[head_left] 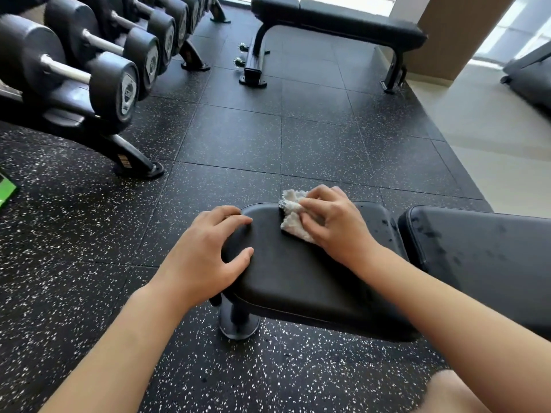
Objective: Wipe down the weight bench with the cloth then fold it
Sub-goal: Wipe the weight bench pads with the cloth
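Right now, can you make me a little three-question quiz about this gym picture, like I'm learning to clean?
1. True or false: the cloth is already folded neatly.
2. Which hand presses the cloth on the bench? A) left hand B) right hand C) both
3. Fill in: the dumbbells sit on a ____.

Key:
1. False, it is bunched up.
2. B. The left hand grips the end of the bench.
3. Rack.
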A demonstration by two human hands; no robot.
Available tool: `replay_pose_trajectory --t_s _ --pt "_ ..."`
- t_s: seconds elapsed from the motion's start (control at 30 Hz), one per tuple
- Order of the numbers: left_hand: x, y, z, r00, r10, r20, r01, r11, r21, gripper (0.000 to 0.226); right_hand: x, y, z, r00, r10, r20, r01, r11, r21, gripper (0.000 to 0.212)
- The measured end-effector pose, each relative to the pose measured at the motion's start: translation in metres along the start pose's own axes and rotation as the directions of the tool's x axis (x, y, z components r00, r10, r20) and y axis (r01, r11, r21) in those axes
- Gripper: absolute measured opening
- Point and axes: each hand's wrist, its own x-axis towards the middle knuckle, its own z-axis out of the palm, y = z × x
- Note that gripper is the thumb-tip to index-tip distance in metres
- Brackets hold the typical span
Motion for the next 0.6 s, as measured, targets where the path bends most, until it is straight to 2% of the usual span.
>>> replay_pose_trajectory --t_s 0.23,0.4,0.5,0.6 --pt "0.007 0.024 0.012 0.993 0.114 -0.011 -0.113 0.993 0.043 0.048 -0.095 -0.024 -0.026 0.962 -0.215 0.172 0.197 0.974 0.115 0.012" --pt "0.009 0.050 0.033 0.971 0.236 0.046 -0.239 0.967 0.086 0.047 -0.119 0.006 -0.054 0.935 -0.278 0.219 0.272 0.960 0.061 0.014" --pt "0.012 0.060 0.044 0.963 0.260 0.073 -0.267 0.957 0.117 0.046 -0.095 0.032 -0.055 0.959 -0.212 0.185 0.211 0.977 0.028 0.015" --pt "0.018 0.065 0.049 0.964 0.256 0.077 -0.265 0.955 0.134 0.044 -0.050 0.062 -0.052 0.996 -0.056 0.071 0.057 0.998 -0.017 0.018"
